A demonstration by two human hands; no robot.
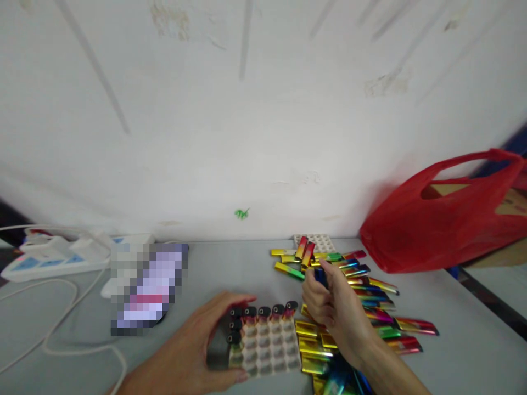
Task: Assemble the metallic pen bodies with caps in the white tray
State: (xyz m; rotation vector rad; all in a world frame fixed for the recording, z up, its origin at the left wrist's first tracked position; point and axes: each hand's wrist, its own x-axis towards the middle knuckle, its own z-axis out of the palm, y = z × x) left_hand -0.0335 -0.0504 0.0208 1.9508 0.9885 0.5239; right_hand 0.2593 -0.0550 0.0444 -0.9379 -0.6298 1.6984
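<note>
A pale moulded tray (272, 346) with rows of pockets lies in front of me. Several black-topped sticks (263, 312) stand upright in its back row and down its left side. My left hand (201, 340) curls around the tray's left end, thumb at the near edge and fingers at the far edge. Right of the tray, my right hand (335, 307) is closed on a dark blue stick (320, 276), mostly hidden by the fingers. Below and around that hand spreads a pile of shiny, flat, multicoloured sticks (315, 346), lying on their sides.
Against the wall sits a second pocketed tray (321, 241). A red plastic bag (436, 219) holding cardboard stands at the right. On the left are a power strip (45, 266) with plugs, white cables (61, 318) and a blurred-out phone (152, 291) leaning on something white.
</note>
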